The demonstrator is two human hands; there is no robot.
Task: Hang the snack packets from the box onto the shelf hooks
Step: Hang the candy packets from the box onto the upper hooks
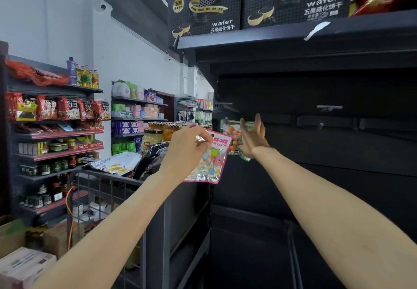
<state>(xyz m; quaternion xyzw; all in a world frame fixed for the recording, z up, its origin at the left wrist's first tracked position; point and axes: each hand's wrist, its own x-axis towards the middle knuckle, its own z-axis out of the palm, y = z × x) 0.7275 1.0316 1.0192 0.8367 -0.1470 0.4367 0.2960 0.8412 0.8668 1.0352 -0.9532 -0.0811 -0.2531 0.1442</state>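
Note:
My left hand (188,144) pinches the top corner of a pink-edged candy packet (212,164) with pastel sweets, held in front of the dark shelf. My right hand (253,138) is stretched out with fingers spread against a green-edged packet (231,134) of orange and pink sweets that hangs at the left end of the dark back panel; I cannot tell whether the fingers grip it. Bare metal hooks stick out of the panel: one (223,104) above the green packet, another (329,107) farther right, and a small peg (320,126) below it.
Black wafer boxes (204,7) stand on the shelf board (293,32) overhead. A wire cart (108,189) with bags sits at lower left. Stocked shelves (56,117) line the left wall. Cardboard boxes (24,266) lie at the bottom left.

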